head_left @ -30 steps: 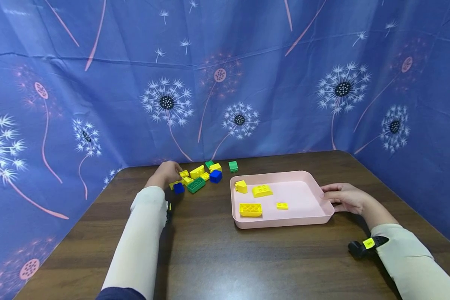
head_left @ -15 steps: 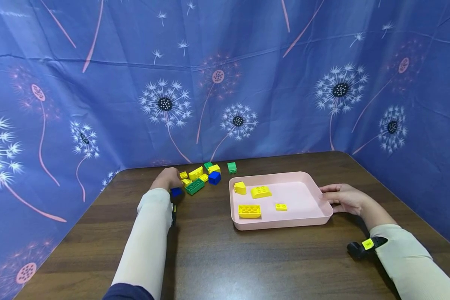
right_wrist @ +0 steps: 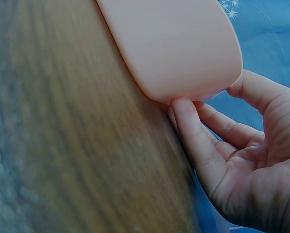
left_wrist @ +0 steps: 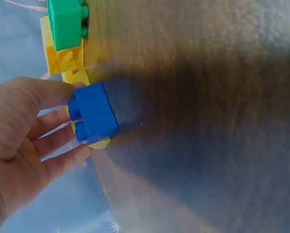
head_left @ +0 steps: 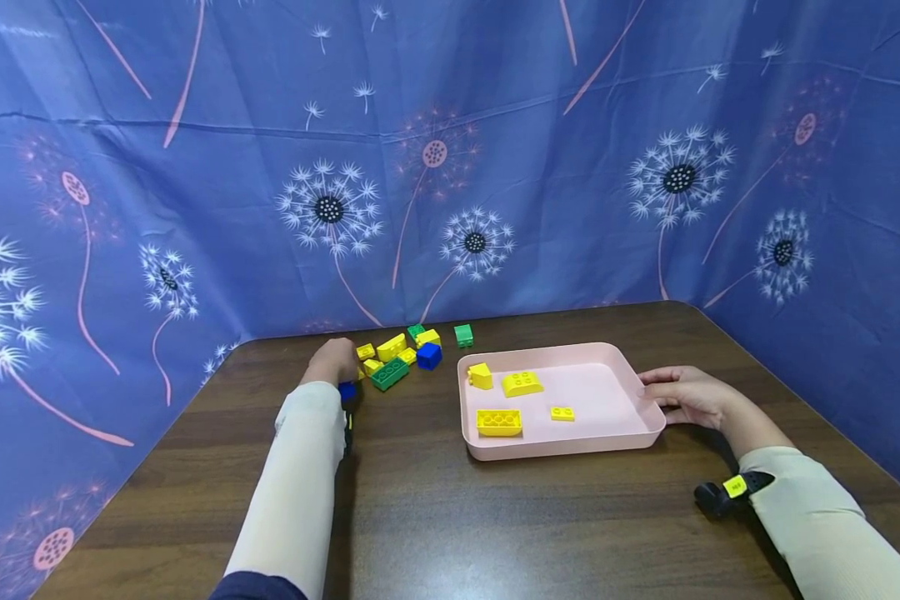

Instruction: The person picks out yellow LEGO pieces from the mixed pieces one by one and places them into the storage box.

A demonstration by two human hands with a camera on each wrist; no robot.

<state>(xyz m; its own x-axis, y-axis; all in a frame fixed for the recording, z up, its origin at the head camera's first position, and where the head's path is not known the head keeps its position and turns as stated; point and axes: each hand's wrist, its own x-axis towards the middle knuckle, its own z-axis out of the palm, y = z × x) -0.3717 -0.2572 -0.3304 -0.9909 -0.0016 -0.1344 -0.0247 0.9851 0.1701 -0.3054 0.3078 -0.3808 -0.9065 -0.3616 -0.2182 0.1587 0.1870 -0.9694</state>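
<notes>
My left hand [head_left: 333, 362] is at the left end of the brick pile at the back of the table. In the left wrist view, its thumb and fingers [left_wrist: 57, 131] reach around a yellow brick [left_wrist: 101, 144], mostly hidden behind a blue brick [left_wrist: 99, 112]. The blue brick's studs face the palm. A shallow pink tray [head_left: 570, 444] lies right of centre; my right hand [head_left: 693, 396] holds it by its right end. In the right wrist view, the digits sit at the tray's upper and lower edges.
Inside the tray lie several yellow bricks, among them a long one [head_left: 498, 422] and a thin plate [head_left: 562, 413]. The pile includes a long green brick [head_left: 390, 374] and another blue brick [head_left: 429, 356]. A green brick [head_left: 463, 335] stands apart; a blue cloth [head_left: 570, 208] hangs behind.
My left hand has come down and slightly closer among the bricks at the pile's left end. The nearby blue brick has shifted a little left and nearer. My right hand stays at the tray.
</notes>
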